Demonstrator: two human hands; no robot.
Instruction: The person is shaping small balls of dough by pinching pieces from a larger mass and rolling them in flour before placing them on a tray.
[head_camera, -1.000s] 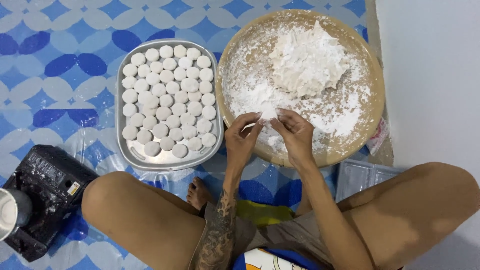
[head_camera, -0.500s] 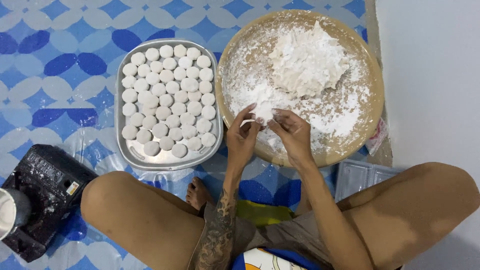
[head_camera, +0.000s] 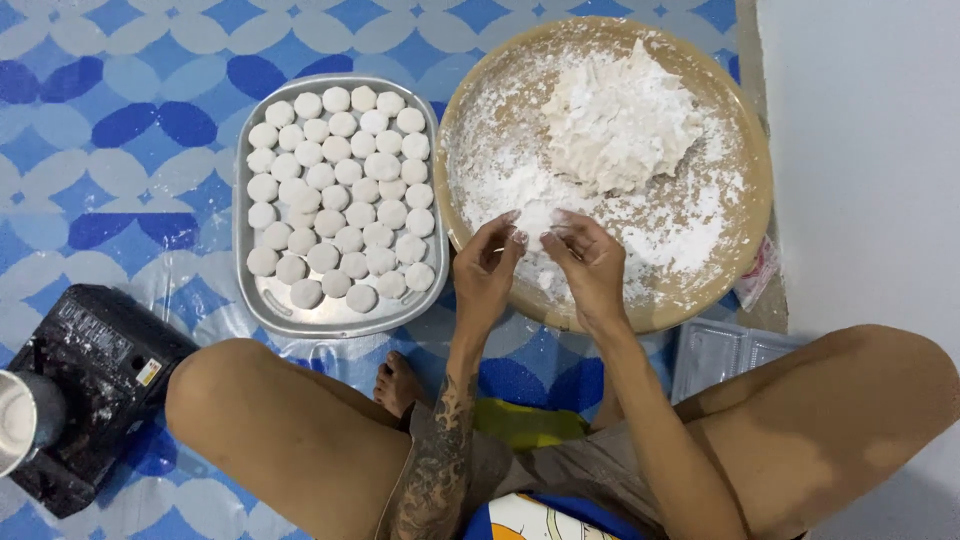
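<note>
A round, flour-dusted wooden tray (head_camera: 752, 180) lies on the floor with a big lump of white dough (head_camera: 620, 118) on its far side. Over the tray's near edge, my left hand (head_camera: 487, 268) and my right hand (head_camera: 588, 265) meet, fingertips pinching one small piece of white dough (head_camera: 536, 220) between them. To the left stands a rectangular metal tray (head_camera: 250, 290) filled with several rows of small round white dough balls (head_camera: 340, 195).
A black machine (head_camera: 90, 385) dusted with flour sits at the lower left, a metal cup beside it. A clear plastic container (head_camera: 725, 355) lies by my right knee. A white wall (head_camera: 870, 150) runs along the right. My crossed legs fill the foreground on the blue patterned mat.
Both hands have shifted slightly up over the floured tray and keep working the small dough piece between the fingertips. Nothing else has moved.
</note>
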